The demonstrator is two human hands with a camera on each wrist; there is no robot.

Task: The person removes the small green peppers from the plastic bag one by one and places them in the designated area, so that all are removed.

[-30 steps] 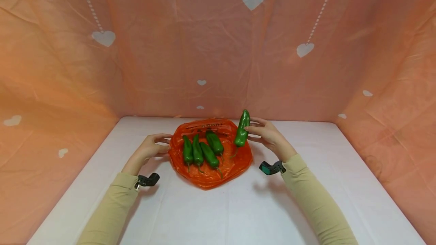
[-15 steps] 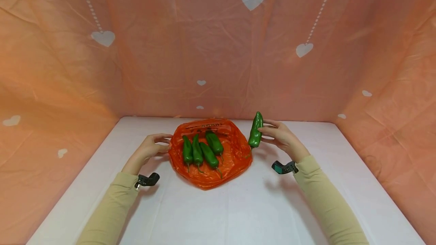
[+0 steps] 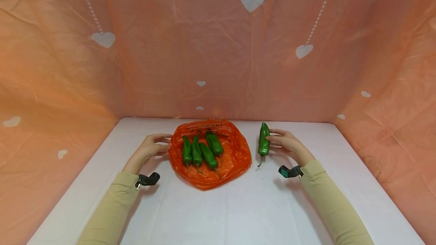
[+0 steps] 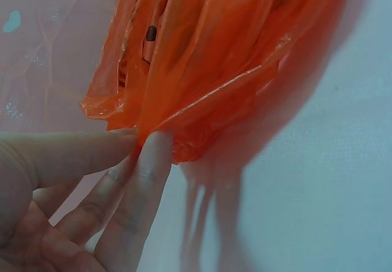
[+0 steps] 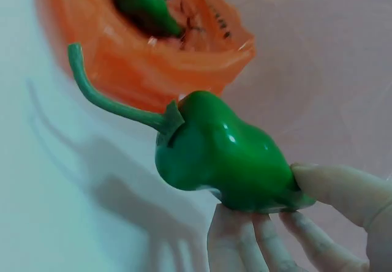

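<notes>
An orange plastic bag (image 3: 235, 162) lies spread with its mouth open, several green peppers (image 3: 208, 155) inside it. At its left edge my left hand (image 3: 151, 148) pinches the plastic between thumb and fingertips, as the left wrist view shows on the gathered bag (image 4: 202, 57). To the right of the bag, my right hand (image 3: 287, 143) holds one green pepper (image 3: 263, 141) upright with the stem down. Thumb and fingers grip this pepper (image 5: 233, 152) near its tip in the right wrist view, its shadow falling on the white surface.
The white table (image 3: 211, 214) extends in front of the bag and to both sides. Behind it hangs a peach-coloured cloth (image 3: 218, 63) with white hearts, which also lines both sides. Each wrist carries a dark camera mount (image 3: 148, 179).
My right hand has carried the pepper from over the bag's right part out to the right, then lowered it toward the table. The left hand stays at the bag's edge.
</notes>
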